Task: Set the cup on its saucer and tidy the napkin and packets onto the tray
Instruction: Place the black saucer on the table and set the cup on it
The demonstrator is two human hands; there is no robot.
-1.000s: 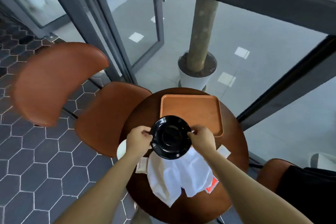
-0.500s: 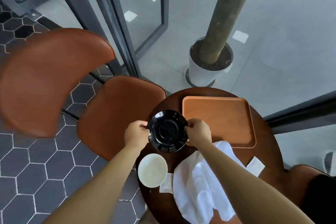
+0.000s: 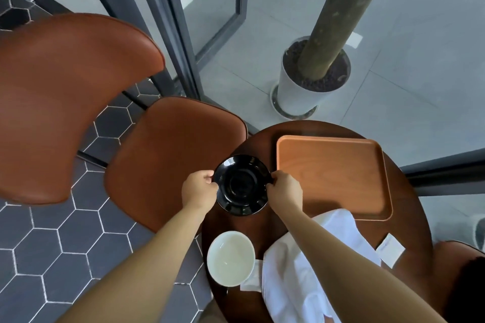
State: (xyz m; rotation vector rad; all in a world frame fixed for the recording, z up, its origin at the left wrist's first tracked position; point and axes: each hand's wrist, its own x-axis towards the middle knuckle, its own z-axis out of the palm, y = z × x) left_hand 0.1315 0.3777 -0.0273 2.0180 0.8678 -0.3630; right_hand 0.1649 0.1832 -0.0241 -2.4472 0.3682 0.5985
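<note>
A black saucer is at the left side of the round dark table, gripped at its rim by my left hand and my right hand. Whether it rests on the table or hovers just above it I cannot tell. A white cup stands near the table's left front edge. A crumpled white napkin lies under my right forearm. One white packet lies right of the napkin, another between cup and napkin. The bare wooden tray sits at the back right.
A brown chair stands close against the table's left side, another further left. A white planter with a trunk stands beyond the glass. A further chair seat touches the table's right edge.
Both hands carried the saucer off the napkin and to the left side of the table, beside the tray. The view swung left, so the cup came into sight.
</note>
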